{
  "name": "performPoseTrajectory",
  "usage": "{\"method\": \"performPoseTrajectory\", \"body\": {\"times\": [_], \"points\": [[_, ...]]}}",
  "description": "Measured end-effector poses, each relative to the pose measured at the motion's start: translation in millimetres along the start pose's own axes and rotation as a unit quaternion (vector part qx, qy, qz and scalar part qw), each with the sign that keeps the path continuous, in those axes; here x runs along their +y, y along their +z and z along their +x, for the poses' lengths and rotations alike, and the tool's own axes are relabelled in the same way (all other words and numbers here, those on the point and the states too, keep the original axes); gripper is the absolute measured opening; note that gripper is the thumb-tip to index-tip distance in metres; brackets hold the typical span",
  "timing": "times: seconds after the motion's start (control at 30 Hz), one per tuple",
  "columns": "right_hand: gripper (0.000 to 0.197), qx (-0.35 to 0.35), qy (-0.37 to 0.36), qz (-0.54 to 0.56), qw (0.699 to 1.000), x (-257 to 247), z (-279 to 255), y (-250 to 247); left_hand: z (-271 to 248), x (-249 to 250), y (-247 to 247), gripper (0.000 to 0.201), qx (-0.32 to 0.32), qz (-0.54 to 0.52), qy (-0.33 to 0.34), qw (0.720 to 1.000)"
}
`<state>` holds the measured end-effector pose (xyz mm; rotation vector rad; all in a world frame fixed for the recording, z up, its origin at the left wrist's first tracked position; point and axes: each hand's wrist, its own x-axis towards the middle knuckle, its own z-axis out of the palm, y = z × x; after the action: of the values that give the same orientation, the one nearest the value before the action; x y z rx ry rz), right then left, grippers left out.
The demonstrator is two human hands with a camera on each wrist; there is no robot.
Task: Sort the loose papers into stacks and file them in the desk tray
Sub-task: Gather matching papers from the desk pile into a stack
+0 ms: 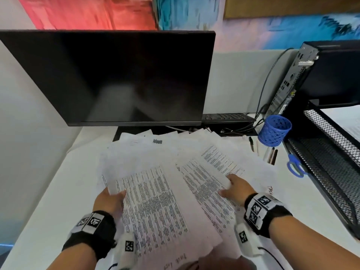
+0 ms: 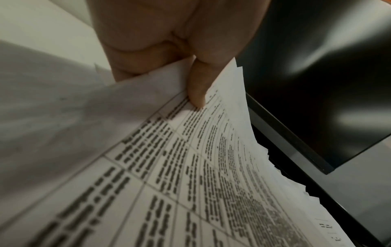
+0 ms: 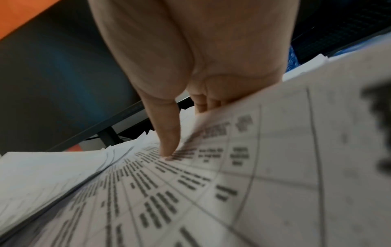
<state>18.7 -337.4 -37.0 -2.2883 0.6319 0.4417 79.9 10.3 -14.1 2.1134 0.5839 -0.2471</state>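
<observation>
Your left hand pinches a thin white printed sheet with a ruled table at centre frame, thumb on top, fingers hidden beneath. Your right hand pinches the overlapping printed sheet the same way. Both lie over the fanned, matte white loose papers on the smooth white desk. At the right edge, the black wire-mesh desk tray is cut off; the print is too blurred to read.

Left hand pinches printed papers beside dark monitor.
</observation>
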Motion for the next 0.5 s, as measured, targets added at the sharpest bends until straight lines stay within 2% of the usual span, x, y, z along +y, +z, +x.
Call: {"method": "performPoseTrajectory", "body": {"times": [0.07, 0.17, 0.27, 0.37, 0.47, 0.5], "points": [[0.015, -0.025, -0.014, -0.010, 1.000, -3.9, -2.2, -0.7, 0.3, -5.3, 1.0, 0.025, -0.008, 0.012, 0.000, 1.000], [0.009, -0.008, 0.005, 0.055, 0.998, -2.4, -2.6, -9.5, 5.2, -9.1, 1.3, 0.016, -0.011, 0.015, -0.008, 1.000], [0.020, 0.068, 0.057, 0.112, 0.990, 4.2, 0.4, -29.9, 10.4, -12.3, 2.3, 0.018, -0.013, -0.006, -0.018, 1.000], [0.036, 0.073, 0.154, 0.131, 0.977, 20.6, 8.1, -44.9, 10.2, -14.8, 3.8, 0.016, -0.010, -0.005, -0.009, 1.000], [0.027, 0.020, 0.223, 0.184, 0.957, 39.0, 8.5, -45.5, 9.5, -19.2, 5.6, 0.018, -0.006, 0.002, 0.001, 1.000], [0.018, 0.017, 0.227, 0.185, 0.956, 44.9, 9.4, -42.0, 9.8, -20.7, 6.3, 0.019, -0.006, -0.001, -0.002, 1.000]]}}
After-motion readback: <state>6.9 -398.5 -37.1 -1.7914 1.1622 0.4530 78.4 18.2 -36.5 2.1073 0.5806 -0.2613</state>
